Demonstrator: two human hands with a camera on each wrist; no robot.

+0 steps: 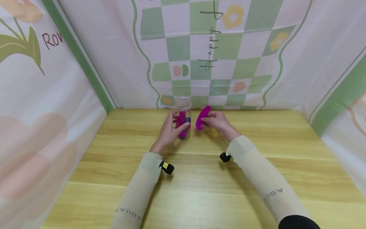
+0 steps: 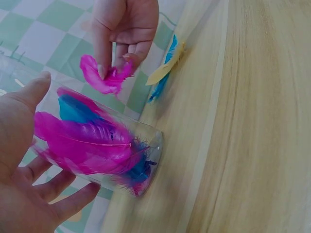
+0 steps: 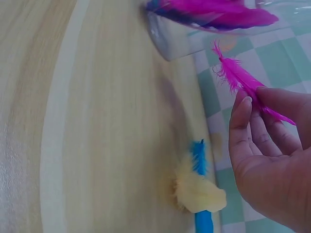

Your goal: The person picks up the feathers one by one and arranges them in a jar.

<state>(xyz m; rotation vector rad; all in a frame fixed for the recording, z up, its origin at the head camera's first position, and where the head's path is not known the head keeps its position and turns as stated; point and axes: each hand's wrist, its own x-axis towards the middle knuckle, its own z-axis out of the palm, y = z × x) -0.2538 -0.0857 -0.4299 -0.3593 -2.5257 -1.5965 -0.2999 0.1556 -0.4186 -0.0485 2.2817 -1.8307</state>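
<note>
A clear jar (image 1: pixel 183 103) stands upright near the table's back edge, with pink and blue feathers (image 2: pixel 92 143) inside it. My left hand (image 1: pixel 170 130) holds the jar from its left side, thumb across the front and fingers behind. Just right of the jar, my right hand (image 1: pixel 218 122) pinches a pink feather (image 3: pixel 243 80) between thumb and fingertips, apart from the glass. Below that hand, a yellow feather (image 3: pixel 199 194) lies across a blue feather (image 3: pixel 199 158) on the table; in the head view the hand mostly covers them.
The wooden table (image 1: pixel 194 190) extends toward me and to both sides. A checked cloth (image 1: pixel 200 47) hangs directly behind the jar, with further printed cloth (image 1: pixel 83 79) at the left. Small black cameras (image 1: pixel 168 168) sit on both wrists.
</note>
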